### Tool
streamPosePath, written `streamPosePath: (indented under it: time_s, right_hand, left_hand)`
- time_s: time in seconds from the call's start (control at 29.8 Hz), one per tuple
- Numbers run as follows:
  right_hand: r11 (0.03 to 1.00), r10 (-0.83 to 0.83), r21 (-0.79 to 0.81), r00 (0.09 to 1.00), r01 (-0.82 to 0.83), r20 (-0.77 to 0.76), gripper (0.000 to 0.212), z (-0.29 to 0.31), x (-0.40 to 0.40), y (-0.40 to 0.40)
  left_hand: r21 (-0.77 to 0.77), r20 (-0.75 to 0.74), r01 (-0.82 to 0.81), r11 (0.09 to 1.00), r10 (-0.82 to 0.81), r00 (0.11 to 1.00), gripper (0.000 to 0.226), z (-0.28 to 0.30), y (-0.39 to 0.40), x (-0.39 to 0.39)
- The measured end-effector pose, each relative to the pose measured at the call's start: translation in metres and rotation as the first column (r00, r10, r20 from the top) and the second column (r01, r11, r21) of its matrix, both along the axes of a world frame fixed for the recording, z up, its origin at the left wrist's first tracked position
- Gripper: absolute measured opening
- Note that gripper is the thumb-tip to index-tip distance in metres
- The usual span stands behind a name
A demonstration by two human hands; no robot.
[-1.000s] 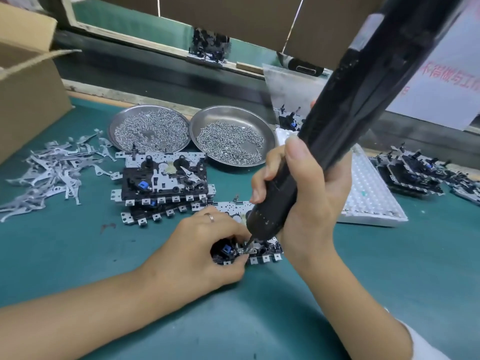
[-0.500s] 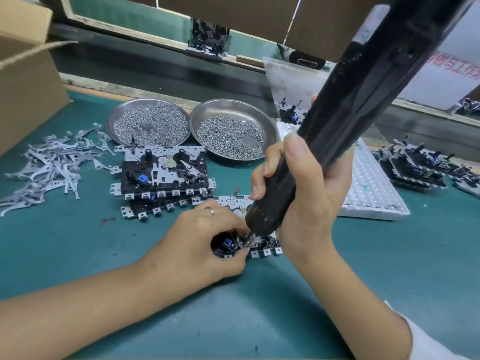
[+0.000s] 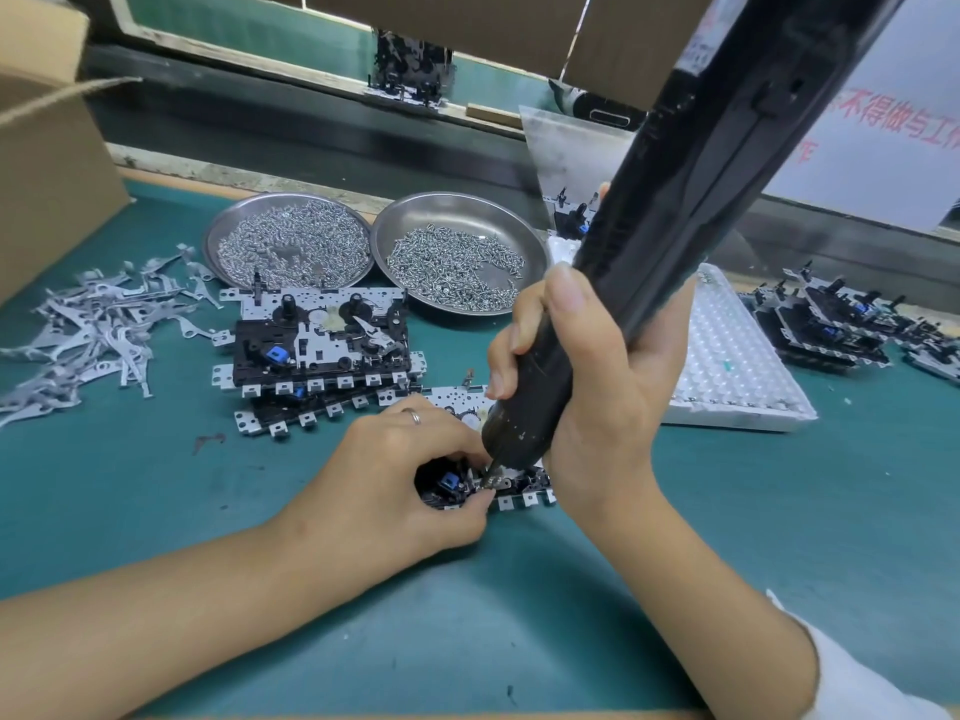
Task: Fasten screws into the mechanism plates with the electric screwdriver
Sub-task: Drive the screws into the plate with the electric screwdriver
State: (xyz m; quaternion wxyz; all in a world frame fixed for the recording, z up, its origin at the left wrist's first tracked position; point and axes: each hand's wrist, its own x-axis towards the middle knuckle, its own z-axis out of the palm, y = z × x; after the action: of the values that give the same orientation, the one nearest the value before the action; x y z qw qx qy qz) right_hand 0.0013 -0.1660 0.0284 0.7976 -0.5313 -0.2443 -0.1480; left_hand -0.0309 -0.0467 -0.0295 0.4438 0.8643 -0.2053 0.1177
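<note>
I have the electric screwdriver (image 3: pixel 639 283) wrapped in my right hand (image 3: pixel 597 402), fingers curled round its lower barrel, bit tip down on a screw at the near edge of the mechanism plate (image 3: pixel 511 493) lying on the tabletop (image 3: pixel 727 511). My left hand (image 3: pixel 410 475) pinches the plate's left end, fingertips just beside the bit.

To do this well, I judge the driver should stand squarer over the screw; it leans up and right, so I press along its axis and hold the plate flat against the twist. Fingertips stay clear of the bit.

Against the earlier frames, little differs: both hands hold the same grips, the bit sits at the same spot, and only the view has shifted slightly. The two screw dishes (image 3: pixel 462 215) and the stacked plates (image 3: pixel 317 345) behind lie as before.
</note>
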Motion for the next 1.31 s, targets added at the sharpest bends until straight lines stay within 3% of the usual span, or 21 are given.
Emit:
streamPosePath:
  time_s: [0.44,0.64,0.87,0.97,1.07,1.17,1.21,1.24,1.27,1.31]
  right_hand:
    - [0.998,-0.024,0.053,0.999,0.022,0.045,0.028,0.006,0.008,-0.013]
    - [0.999,-0.007,-0.052,1.000,0.006,-0.027,0.022,-0.003,0.014,-0.010]
    - [0.999,-0.023,-0.048,0.999,0.021,-0.041,0.024,-0.003,0.012,-0.013]
    - [0.995,-0.082,-0.059,0.997,0.081,-0.010,0.024,-0.002,0.011,-0.016]
    - [0.973,-0.212,-0.060,0.969,0.221,0.126,0.034,-0.006,0.009,-0.023]
    - [0.835,-0.531,-0.022,0.816,0.550,0.230,0.025,-0.020,0.003,-0.033]
    - [0.785,-0.579,-0.073,0.770,0.615,0.267,0.019,-0.028,-0.002,-0.035]
    - [0.768,-0.530,-0.203,0.780,0.608,0.332,0.016,-0.035,-0.008,-0.035]
    - [0.730,-0.396,-0.407,0.825,0.549,0.402,0.017,-0.042,-0.015,-0.033]
    - [0.628,-0.217,-0.620,0.871,0.470,0.441,0.027,-0.048,-0.022,-0.030]
  left_hand:
    - [-0.007,0.006,0.009,1.000,-0.009,1.000,0.021,0.001,0.000,-0.001]
    - [0.025,0.027,-0.010,1.000,0.010,1.000,0.022,0.000,0.001,-0.001]
    - [0.040,0.057,-0.024,0.999,0.022,0.998,0.023,-0.003,0.000,-0.002]
    - [0.039,0.060,-0.006,0.999,0.003,0.998,0.023,-0.002,0.001,-0.002]
    - [0.028,0.064,-0.005,1.000,0.003,0.998,0.026,0.000,0.000,-0.001]
    - [-0.137,0.048,-0.044,0.990,0.051,0.998,0.029,0.003,0.000,-0.002]
    - [-0.205,0.049,-0.066,0.976,0.078,0.996,0.026,0.004,0.001,-0.001]
    - [-0.263,0.055,-0.093,0.960,0.111,0.992,0.021,0.005,0.003,-0.001]
    - [-0.308,0.067,-0.119,0.944,0.146,0.987,0.018,0.005,0.004,0.001]
    - [-0.345,0.082,-0.141,0.928,0.179,0.980,0.015,0.005,0.006,0.002]
